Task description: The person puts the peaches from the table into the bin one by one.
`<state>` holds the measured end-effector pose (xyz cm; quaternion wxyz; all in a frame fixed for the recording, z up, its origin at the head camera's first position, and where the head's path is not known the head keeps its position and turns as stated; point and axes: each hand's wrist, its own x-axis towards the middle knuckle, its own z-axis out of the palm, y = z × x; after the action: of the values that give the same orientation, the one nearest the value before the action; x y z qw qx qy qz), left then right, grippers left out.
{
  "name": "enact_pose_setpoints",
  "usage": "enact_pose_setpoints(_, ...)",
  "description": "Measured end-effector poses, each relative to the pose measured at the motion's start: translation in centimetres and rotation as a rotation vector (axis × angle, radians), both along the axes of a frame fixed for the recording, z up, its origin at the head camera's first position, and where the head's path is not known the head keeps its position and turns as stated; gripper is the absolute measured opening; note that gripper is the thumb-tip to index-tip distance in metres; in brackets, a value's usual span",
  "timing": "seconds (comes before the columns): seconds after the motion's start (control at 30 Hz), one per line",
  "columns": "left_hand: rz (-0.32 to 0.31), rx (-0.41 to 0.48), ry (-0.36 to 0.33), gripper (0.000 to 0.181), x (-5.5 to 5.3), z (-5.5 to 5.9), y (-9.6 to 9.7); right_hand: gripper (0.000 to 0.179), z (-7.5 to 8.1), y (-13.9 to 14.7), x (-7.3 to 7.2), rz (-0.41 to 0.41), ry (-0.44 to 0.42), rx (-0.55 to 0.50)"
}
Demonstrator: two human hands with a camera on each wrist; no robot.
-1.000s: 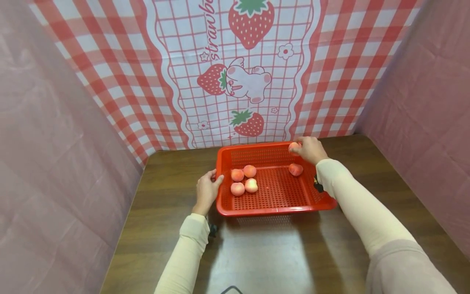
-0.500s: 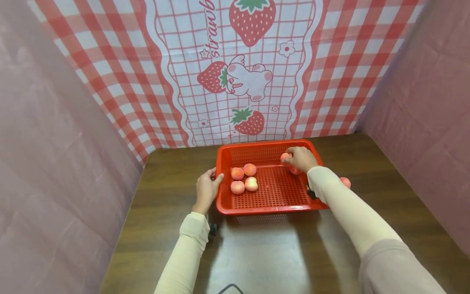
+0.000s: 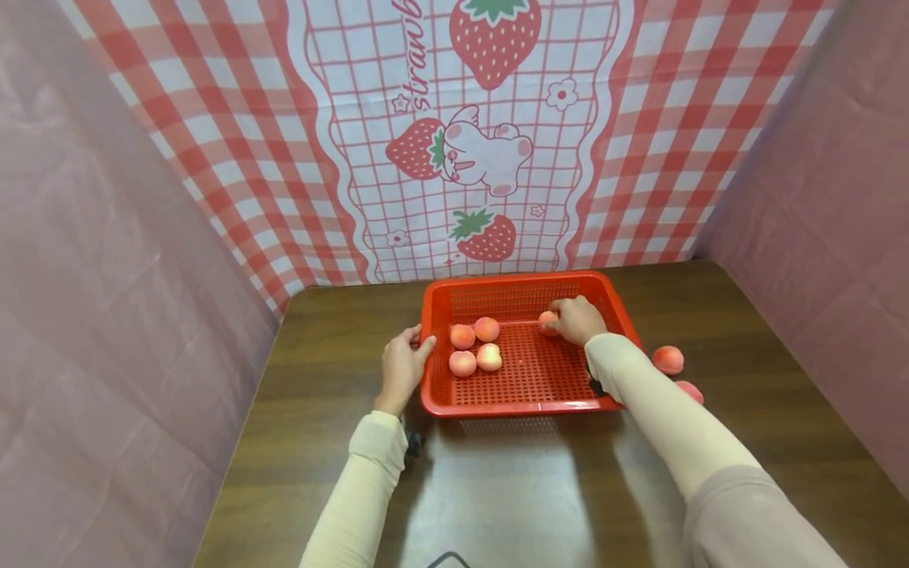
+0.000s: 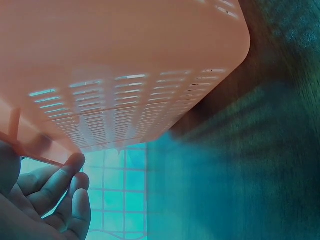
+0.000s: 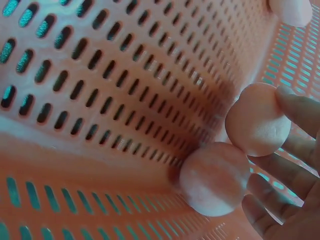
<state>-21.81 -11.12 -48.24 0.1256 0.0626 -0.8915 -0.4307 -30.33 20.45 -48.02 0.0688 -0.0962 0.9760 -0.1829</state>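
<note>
A red perforated plastic basket (image 3: 490, 409) stands on the table with several peaches (image 3: 462, 364) grouped at its left end. My left hand (image 3: 403, 364) grips the basket's left rim, thumb over the edge and fingers outside; in the left wrist view the fingers (image 4: 57, 190) bend up under the rim. My right hand (image 3: 578, 320) reaches into the right half and holds a peach (image 3: 548, 322) between thumb and fingers. In the right wrist view that held peach (image 5: 257, 120) touches or nearly touches another peach (image 5: 214, 180), which the hand hides in the head view.
Right of the basket, two peaches lie on the wooden table, one (image 3: 668, 360) in full view and one (image 3: 690, 391) partly behind the right sleeve. A checked strawberry cloth (image 3: 490, 158) hangs behind the table, with pink curtains (image 3: 802, 197) at both sides.
My right hand has brought the held peach over the right rim, leftward and down into the basket. Two peaches on the table have come into sight from behind the right arm. The left hand stays put.
</note>
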Motion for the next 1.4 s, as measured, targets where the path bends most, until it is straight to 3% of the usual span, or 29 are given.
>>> enact_pose_setpoints(0.63,-0.002,0.01,-0.003,0.039,0.0,-0.1,0.1,0.046,-1.1,0.0,-0.1,0.017,0.075,0.085)
enact_pose_setpoints(0.9,0.008,0.017,-0.02,0.04,-0.2,-0.1,0.0,0.046,0.0,0.3,-0.1,0.009,0.033,0.058)
enact_pose_setpoints(1.07,0.003,0.012,-0.015,0.039,-0.2,-0.1,0.1,0.047,0.9,0.8,0.0,0.009,0.04,0.071)
enact_pose_setpoints(1.4,0.009,-0.001,-0.022,0.042,-0.1,-0.2,0.0,0.044,2.1,1.3,0.0,0.019,0.053,-0.004)
